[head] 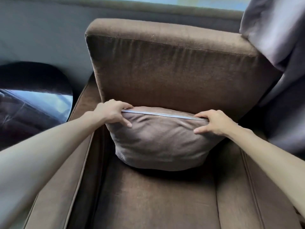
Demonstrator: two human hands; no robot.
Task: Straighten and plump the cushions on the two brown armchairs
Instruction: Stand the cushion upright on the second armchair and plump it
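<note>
A brown armchair (158,200) fills the view, its tall back cushion (168,70) upright behind the seat. A grey-brown throw cushion (158,142) with a pale piped top edge stands on the seat, leaning against the back cushion. My left hand (112,112) grips the cushion's top left corner, thumb in front and fingers behind. At the top right corner my right hand (214,123) pinches the same edge. The second armchair is out of view.
A round dark glossy table (34,96) stands left of the armchair. Dark grey curtain fabric (280,55) hangs at the right, brushing the chair's upper right corner. A grey wall (41,35) and window sill run behind. The armrests (66,187) flank the seat.
</note>
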